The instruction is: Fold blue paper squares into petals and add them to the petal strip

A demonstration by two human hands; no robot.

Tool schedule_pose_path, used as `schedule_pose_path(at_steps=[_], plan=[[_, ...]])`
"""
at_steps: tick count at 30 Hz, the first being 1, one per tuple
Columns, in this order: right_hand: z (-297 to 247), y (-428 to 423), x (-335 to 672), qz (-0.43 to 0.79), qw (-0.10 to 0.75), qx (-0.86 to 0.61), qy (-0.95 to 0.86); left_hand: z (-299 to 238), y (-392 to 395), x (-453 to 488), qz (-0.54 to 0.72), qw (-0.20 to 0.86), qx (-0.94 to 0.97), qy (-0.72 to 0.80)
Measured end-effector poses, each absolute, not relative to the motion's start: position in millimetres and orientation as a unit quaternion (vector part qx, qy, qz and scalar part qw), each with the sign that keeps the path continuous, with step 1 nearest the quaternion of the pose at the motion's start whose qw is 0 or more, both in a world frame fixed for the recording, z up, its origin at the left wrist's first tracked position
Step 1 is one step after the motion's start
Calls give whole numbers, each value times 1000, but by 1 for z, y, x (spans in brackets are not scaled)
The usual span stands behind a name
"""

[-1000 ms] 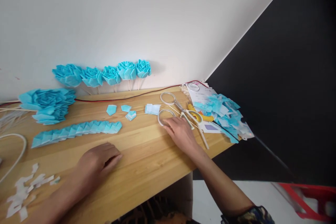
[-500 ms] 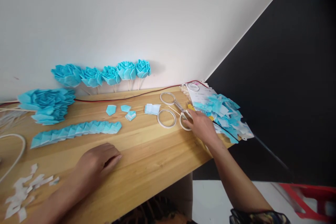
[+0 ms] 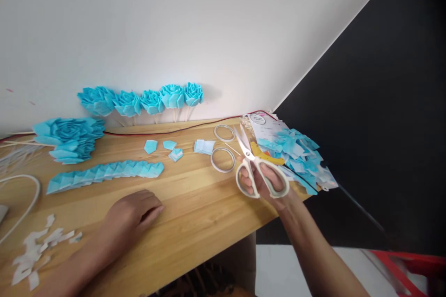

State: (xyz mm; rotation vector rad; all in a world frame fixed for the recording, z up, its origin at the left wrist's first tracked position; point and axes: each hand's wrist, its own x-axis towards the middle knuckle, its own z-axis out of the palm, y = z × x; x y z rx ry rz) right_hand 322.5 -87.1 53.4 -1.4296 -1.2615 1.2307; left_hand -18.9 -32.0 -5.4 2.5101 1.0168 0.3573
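Observation:
My right hand (image 3: 268, 185) is closed on a pair of scissors (image 3: 248, 154) with white handles. The blades point up and away and stand slightly apart. My left hand (image 3: 134, 209) rests on the wooden table, its fingers curled together and nothing visible in them. Beyond it lies an overlapping row of light blue paper petals (image 3: 106, 174). A few loose blue pieces (image 3: 151, 147) and a small folded blue stack (image 3: 204, 147) are farther back. Two rolls of narrow tape (image 3: 223, 171) lie left of the scissors, and a yellow-handled tool (image 3: 266, 154) is just behind my right hand.
Blue paper flowers on sticks (image 3: 172, 96) lean against the wall, with more flowers (image 3: 68, 132) at left. A heap of blue pieces (image 3: 296, 148) covers the right corner. White scraps (image 3: 29, 255) and a white cable (image 3: 36, 190) lie at left; a red-black wire (image 3: 181, 126) runs behind.
My right hand has lifted the scissors off the table and turned palm up, with the handles now toward me. The left hand stays in place; the view has shifted slightly.

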Motion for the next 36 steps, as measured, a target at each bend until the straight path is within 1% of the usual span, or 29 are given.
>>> schedule_pose_path(at_steps=[4, 6, 8, 10, 12, 13, 15, 17, 19, 22, 25, 31, 36], plan=[[35, -91, 296, 607, 477, -493, -400, -5, -33, -19, 132, 198, 901, 362], [30, -92, 288, 652, 491, -455, -357, -5, -32, -19, 139, 197, 902, 358], [29, -93, 282, 683, 484, -428, -340, -4, -32, -17, 146, 200, 902, 355], [29, -94, 277, 683, 457, -428, -377, -2, -33, -16, 152, 216, 896, 356], [31, -95, 271, 609, 412, -472, -487, 3, -34, -16, 163, 253, 880, 368], [33, -95, 267, 538, 381, -502, -560, 6, -35, -17, 173, 282, 863, 381], [37, -94, 260, 353, 307, -537, -702, 13, -35, -19, 214, 357, 809, 416], [40, -92, 254, 207, 237, -527, -790, 20, -34, -23, 265, 431, 738, 447], [43, -89, 250, 126, 177, -503, -837, 24, -32, -26, 305, 472, 696, 447], [47, -82, 246, 70, 116, -459, -878, 27, -31, -27, 305, 496, 680, 445], [50, -76, 241, 32, 81, -425, -901, 24, -30, -23, 314, 460, 715, 424], [56, -70, 229, 0, 45, -378, -925, 14, -30, -18, 326, 387, 780, 369], [63, -67, 221, -21, 20, -347, -937, 13, -29, -18, 307, 385, 788, 370]])
